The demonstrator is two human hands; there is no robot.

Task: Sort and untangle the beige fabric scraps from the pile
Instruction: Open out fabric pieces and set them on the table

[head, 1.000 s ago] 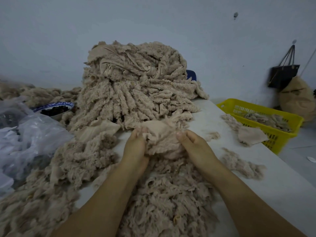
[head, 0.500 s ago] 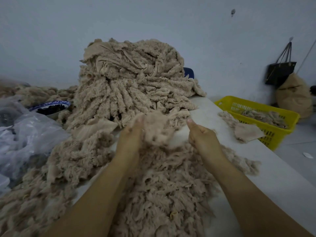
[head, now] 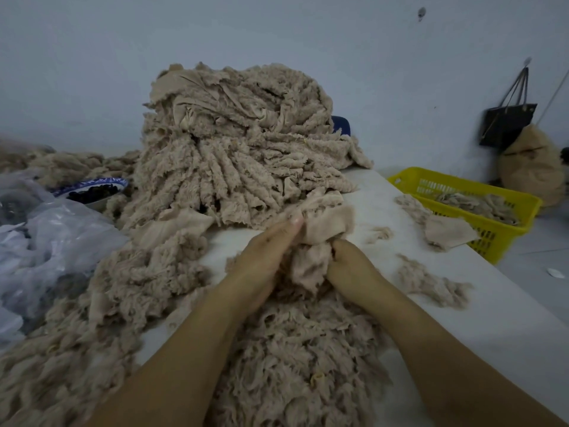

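A tall pile of beige fabric scraps point(head: 240, 155) stands at the back of the white table point(head: 492, 303). A lower heap of loose scraps point(head: 295, 359) lies between my forearms. Both hands grip one beige scrap point(head: 326, 223) lifted just above that heap. My left hand point(head: 264, 260) holds its left side with fingers pointing up. My right hand point(head: 354, 269) clutches its lower part, fingers curled into the cloth.
A yellow plastic basket point(head: 492, 229) with several scraps stands off the table's right edge. Loose scraps point(head: 431, 282) lie on the right of the table, and a clear plastic bag point(head: 46, 241) and a blue-rimmed bowl point(head: 92, 189) on the left. A black bag point(head: 508, 121) hangs on the wall.
Both hands have closed in on the same scrap and bunched it together; half a second ago they were apart, with the left holding the cloth up.
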